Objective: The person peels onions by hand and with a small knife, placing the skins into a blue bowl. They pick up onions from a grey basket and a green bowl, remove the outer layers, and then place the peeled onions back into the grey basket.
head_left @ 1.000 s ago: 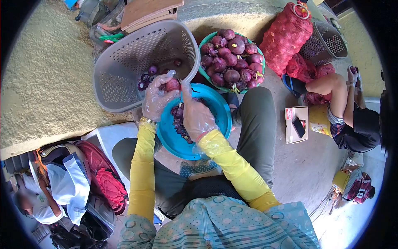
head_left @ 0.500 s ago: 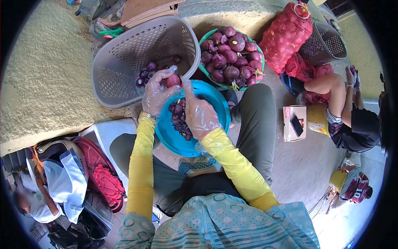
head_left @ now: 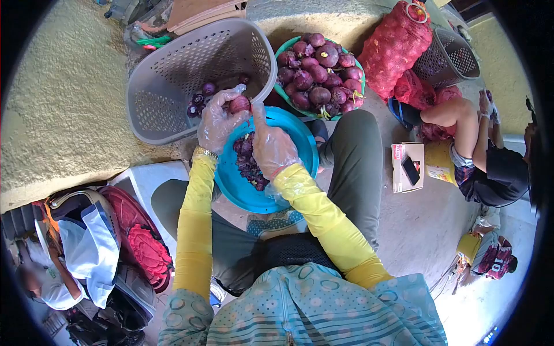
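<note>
The left hand [head_left: 218, 122], in a thin clear plastic glove, curls its fingers around a small red onion [head_left: 239, 104], holding it up just above the far rim of the blue bowl [head_left: 242, 187]; the right hand [head_left: 271, 149], gloved the same way, stands close beside it to the right, its thumb or forefinger raised straight up and reaching the onion's right side, the other fingers folded loosely over the bowl; whether that hand also grips anything small I cannot tell, since the glove hides it; the onion thus sits between the two hands, gripped by the left and touched at its edge by the right, directly over a heap of purple onion skins [head_left: 249, 162] lying in the bowl; the bowl rests on the person's lap between grey-trousered knees, both forearms in yellow sleeves running down to it; just beyond the left hand a grey perforated basket [head_left: 167, 81] lies tilted, with a few peeled dark onions [head_left: 201, 98] in its low end; to the right of the basket a green tub [head_left: 281, 55] is heaped with unpeeled red onions [head_left: 320, 75]; further right a red mesh sack [head_left: 397, 49] leans against a second grey basket [head_left: 447, 55]; another person sits at the right edge, and a small cardboard box [head_left: 407, 167] lies on the concrete floor near the knee.
</note>
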The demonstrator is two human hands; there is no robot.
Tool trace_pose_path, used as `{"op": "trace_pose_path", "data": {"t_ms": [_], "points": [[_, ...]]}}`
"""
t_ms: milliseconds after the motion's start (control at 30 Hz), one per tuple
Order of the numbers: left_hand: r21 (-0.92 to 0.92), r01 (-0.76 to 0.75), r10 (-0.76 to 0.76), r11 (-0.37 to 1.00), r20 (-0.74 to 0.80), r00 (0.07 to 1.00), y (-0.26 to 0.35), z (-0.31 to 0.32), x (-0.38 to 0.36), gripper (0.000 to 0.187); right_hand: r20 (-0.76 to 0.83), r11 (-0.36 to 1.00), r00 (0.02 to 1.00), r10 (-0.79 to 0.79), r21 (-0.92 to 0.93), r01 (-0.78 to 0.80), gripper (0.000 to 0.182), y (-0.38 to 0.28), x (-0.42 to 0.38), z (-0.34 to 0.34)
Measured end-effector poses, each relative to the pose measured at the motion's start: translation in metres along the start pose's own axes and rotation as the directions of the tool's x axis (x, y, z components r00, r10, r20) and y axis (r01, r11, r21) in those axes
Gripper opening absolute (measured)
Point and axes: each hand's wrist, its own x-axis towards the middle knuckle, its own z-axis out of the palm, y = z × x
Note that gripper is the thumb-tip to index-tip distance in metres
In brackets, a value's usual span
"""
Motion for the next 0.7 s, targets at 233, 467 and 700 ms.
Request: {"op": "trace_pose_path", "data": {"t_ms": [233, 467, 700], "points": [[0.087, 0.002, -0.001, 0.996, -0.011, 1.0, 0.008, 0.002, -0.002, 0.051, 0.021, 1.0, 0.999, 0.023, -0.017, -0.023, 0.079, -0.001, 0.001, 0.005], [-0.026, 0.02, -0.019, 0.999, 0.022, 1.0, -0.002, -0.001, -0.003, 0.052, -0.01, 0.999, 1.0, -0.02, 0.037, 0.02, 0.081, 0.008, -0.005, 0.011], [0.071, -0.028, 0.026, 0.997, 0.038, 0.999, -0.004, -0.003, 0.001, 0.052, 0.011, 0.999, 1.0, 0.008, 0.039, -0.008, 0.08, 0.006, -0.005, 0.008]]}}
